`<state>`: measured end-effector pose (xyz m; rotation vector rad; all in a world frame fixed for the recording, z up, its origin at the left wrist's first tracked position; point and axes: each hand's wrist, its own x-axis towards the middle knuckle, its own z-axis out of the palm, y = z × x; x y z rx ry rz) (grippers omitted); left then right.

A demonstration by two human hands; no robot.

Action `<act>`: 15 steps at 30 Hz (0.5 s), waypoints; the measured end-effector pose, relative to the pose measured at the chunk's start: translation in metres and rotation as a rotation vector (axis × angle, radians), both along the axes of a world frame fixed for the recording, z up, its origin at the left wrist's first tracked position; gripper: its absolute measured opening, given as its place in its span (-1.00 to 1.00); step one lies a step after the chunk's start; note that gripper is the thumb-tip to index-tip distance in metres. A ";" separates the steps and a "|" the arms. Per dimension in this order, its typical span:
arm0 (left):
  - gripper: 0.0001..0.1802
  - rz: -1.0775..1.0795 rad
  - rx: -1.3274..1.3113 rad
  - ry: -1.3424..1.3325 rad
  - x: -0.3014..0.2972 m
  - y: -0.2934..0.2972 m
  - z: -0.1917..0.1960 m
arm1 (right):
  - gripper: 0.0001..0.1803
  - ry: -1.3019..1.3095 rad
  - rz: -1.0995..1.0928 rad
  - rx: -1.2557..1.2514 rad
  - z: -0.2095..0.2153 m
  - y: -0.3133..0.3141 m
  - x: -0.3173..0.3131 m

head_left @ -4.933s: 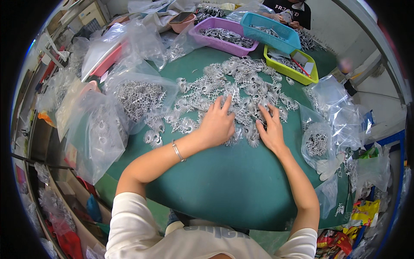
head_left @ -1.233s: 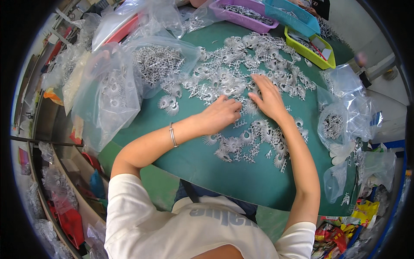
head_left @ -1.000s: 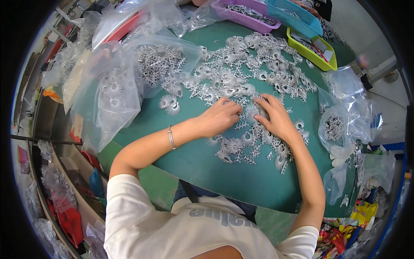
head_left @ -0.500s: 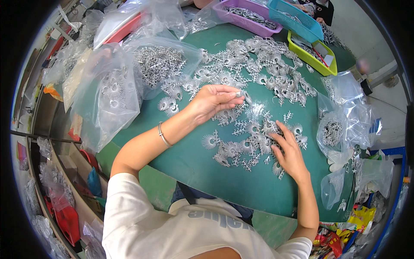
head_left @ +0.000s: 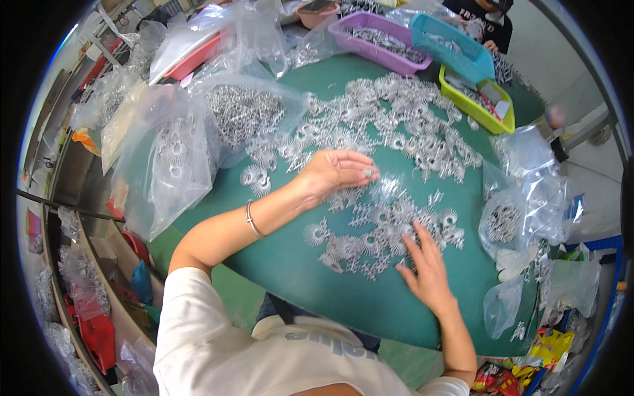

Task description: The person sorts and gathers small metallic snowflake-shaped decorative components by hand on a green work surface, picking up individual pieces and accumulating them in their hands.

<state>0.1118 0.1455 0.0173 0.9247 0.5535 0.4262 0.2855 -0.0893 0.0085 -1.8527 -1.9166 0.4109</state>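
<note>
My left hand [head_left: 338, 174] is above the middle of the green table [head_left: 277, 257], palm side turned inward and fingers pressed together. A small pale grey spot shows at its fingertips; whether this is a held piece or a covering on a finger I cannot make out. My right hand [head_left: 428, 269] lies with fingers spread at the right edge of the near pile of metal pieces [head_left: 360, 245], its fingertips touching them. These silvery pieces are fan-shaped with radiating spokes, mixed with small branch-like ones. A bigger pile of such pieces [head_left: 422, 125] spreads behind my hands.
An open plastic bag [head_left: 244, 115] full of small metal pieces lies at the left. Purple [head_left: 380, 43], blue [head_left: 456, 46] and lime-green [head_left: 479, 105] baskets stand at the back. Clear bags [head_left: 528, 191] rest at the right edge. A person [head_left: 485, 26] sits across the table.
My right hand has shifted left and drawn slightly nearer to me across the pile. The left hand's fingers have turned and straightened, and the piece seen at its fingertips no longer shows clearly.
</note>
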 end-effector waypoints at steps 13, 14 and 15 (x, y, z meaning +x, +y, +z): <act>-0.53 0.511 0.294 -0.106 0.149 0.156 0.033 | -0.37 0.070 0.033 0.043 -0.005 0.000 0.003; -0.55 0.496 0.354 -0.050 0.151 0.151 0.026 | -0.38 0.077 0.014 0.078 -0.007 0.000 0.008; -0.56 0.376 0.562 0.029 0.150 0.141 0.018 | -0.38 0.089 -0.014 0.118 -0.011 0.001 0.016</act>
